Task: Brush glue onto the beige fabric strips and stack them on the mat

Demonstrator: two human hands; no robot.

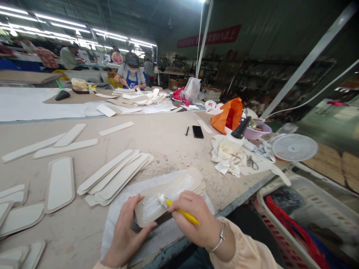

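Observation:
My right hand (193, 216) is closed round the yellow handle of a brush (185, 215). The brush's white-coated bristles rest on a long, round-cornered panel (171, 194), whose surface shines with wet white streaks. My left hand (129, 224) grips the near left end of this panel between thumb and fingers. More panels show under its far end, and a white sheet (112, 220) lies beneath them. Just left of the sheet, a fanned pile of off-white strips (120, 175) lies on the table.
Loose panels (60, 183) cover the table's left side. Ahead lie a black phone (198, 131) and an orange bag (228, 116). At right are a white container with a black handle (232, 142), a fan (294, 147) and a plastic basket (280, 224). A co-worker (131, 74) works across the table.

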